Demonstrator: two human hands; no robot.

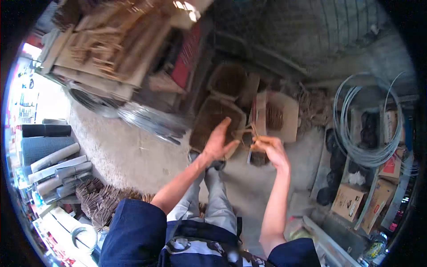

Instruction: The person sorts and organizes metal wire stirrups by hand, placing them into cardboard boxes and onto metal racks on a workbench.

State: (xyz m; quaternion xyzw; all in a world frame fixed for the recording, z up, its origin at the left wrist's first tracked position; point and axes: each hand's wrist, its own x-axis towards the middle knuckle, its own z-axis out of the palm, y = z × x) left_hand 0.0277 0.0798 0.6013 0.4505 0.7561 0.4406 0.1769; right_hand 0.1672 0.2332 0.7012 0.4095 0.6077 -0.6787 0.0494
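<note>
My left hand (218,140) is spread open over a brown-filled container (215,116), with nothing in its grasp. To its right, my right hand (269,147) has its fingers closed on some thin brown pieces (250,132), whose exact shape is blurred. These pieces stick out toward my left hand. Just beyond my right hand stands an open cardboard box (289,116) with brown rods or strips inside. Another brown-filled container (227,80) is behind the first.
Coiled wire (378,155) hangs at the right above cardboard boxes (349,201). A stack of brown pieces on boards (102,49) rises at the upper left. Mesh rolls (49,149) and bundled brown pieces (100,202) lie left. My legs are below my hands.
</note>
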